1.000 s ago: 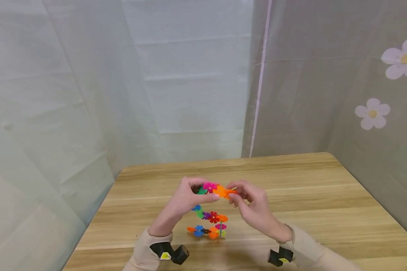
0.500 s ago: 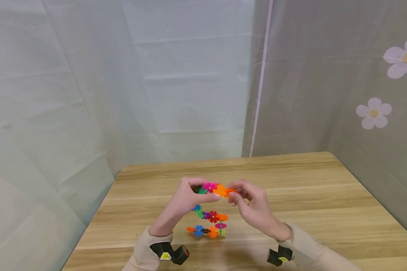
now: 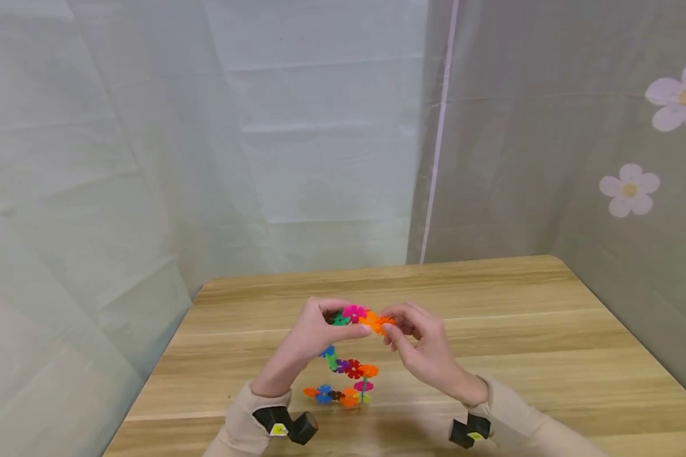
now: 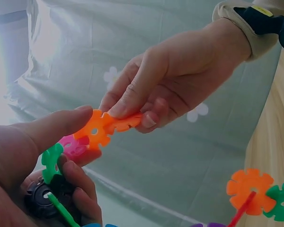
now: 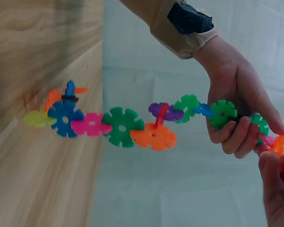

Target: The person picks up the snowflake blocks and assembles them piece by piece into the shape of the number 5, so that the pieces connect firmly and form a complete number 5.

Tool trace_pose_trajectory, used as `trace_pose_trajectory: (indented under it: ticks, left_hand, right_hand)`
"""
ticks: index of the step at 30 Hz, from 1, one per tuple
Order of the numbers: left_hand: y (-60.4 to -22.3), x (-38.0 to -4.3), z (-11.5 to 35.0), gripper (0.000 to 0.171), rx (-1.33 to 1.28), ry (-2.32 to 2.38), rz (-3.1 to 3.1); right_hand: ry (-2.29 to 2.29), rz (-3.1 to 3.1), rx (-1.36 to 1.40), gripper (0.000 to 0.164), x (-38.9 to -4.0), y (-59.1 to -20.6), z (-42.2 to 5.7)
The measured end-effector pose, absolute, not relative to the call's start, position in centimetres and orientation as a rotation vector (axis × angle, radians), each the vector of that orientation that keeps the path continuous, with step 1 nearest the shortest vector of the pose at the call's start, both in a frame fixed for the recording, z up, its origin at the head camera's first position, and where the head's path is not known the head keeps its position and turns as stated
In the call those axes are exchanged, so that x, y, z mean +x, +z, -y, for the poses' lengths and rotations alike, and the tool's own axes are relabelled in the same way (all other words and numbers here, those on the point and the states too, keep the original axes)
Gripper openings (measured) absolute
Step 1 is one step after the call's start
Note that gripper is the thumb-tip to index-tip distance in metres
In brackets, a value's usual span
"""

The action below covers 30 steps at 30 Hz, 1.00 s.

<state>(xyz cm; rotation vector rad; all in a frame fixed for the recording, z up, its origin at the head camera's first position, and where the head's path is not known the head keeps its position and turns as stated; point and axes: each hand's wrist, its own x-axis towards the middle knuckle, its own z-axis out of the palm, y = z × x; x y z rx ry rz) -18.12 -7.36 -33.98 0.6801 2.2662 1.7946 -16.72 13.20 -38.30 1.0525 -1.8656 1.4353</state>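
Note:
A long chain of interlocking flower-shaped plastic discs in many colours hangs from my hands. My left hand grips its upper part, thumb on an orange disc, fingers around green, black and pink discs. From the right, my right hand pinches another orange disc between thumb and fingers. The two orange discs meet edge to edge at an angle; how deep their slots interlock cannot be told. Below the hands, the chain runs through purple and red discs to a lower row with a blue disc.
A wood-grain table lies under the hands. Pale hanging sheets surround it at the back and sides, with printed flowers on the right one. Black cameras are strapped to both wrists.
The lower part of the chain has swung slightly left and down. My right hand has edged left, bringing its orange disc closer against the other one. The left hand stays nearly still.

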Motion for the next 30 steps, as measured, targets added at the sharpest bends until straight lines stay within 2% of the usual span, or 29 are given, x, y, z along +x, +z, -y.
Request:
trace_pose_trajectory:
  ticks: [9, 19, 30]
  left_hand:
    - [-33.7, -18.1, 7.3, 0.026, 0.678, 1.753, -2.292]
    - [-33.3, -18.2, 6.8, 0.032, 0.684, 1.71, -2.312]
    - [-33.2, -18.3, 6.3, 0.038, 0.784, 1.725, -2.27]
  right_hand:
    - [1.213, 2.001, 0.973, 0.021, -17.4, -37.7, -13.8]
    - [1.113, 2.083, 1.022, 0.016, -18.0, -35.1, -13.2]
    - [1.131, 2.034, 1.079, 0.011, -18.2, -34.5, -12.7]
